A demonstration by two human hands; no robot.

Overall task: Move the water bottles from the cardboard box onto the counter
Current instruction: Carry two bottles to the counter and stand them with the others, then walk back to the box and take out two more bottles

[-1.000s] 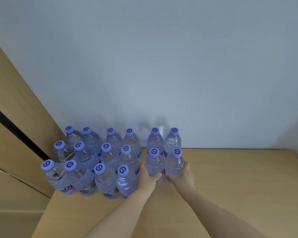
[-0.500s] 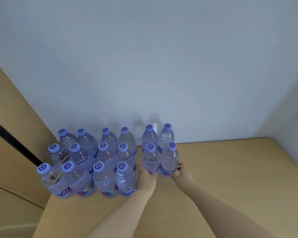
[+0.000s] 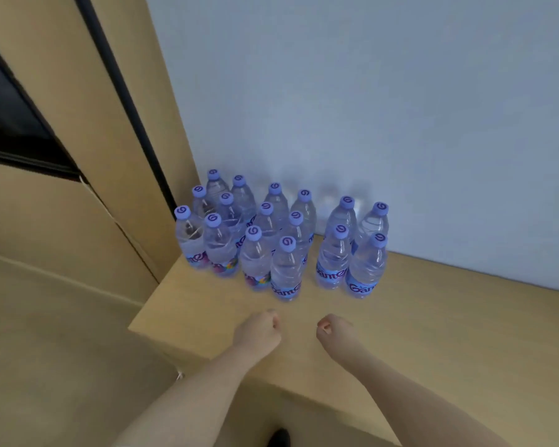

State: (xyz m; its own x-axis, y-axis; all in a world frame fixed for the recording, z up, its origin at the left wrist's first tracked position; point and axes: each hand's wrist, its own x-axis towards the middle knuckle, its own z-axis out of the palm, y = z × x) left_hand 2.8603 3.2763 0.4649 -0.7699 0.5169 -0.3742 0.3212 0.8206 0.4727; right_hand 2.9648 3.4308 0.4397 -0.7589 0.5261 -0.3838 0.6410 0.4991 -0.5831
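Water bottles (image 3: 284,240): sixteen clear plastic bottles with purple caps, standing upright on the light wooden table (image 3: 433,324), grouped at its back left corner against the pale wall (image 3: 368,108) and beside a tall wooden panel (image 3: 88,124). Twelve stand packed close on the left; four more form a square block just to their right, a narrow gap between the two groups. Front right bottle (image 3: 367,269) of that block: label facing the camera, nearest the right hand. Left hand (image 3: 259,332): held over the near part of the table, fingers curled in on themselves, holding nothing, well clear of the bottles. Right hand (image 3: 336,330): beside the left, a gap between them, fingers likewise curled, holding nothing; whether either hand touches the table surface cannot be told. Both hands lie in front of the bottles, toward the table's near edge. Change from half a second ago: the left hand then rested against the front left bottle of the four-block and the right hand touched the front right one; both have since drawn back and let go, and the four bottles stand alone. The view has also swung, showing more of the wooden panel and a dark opening (image 3: 10,117) at left.
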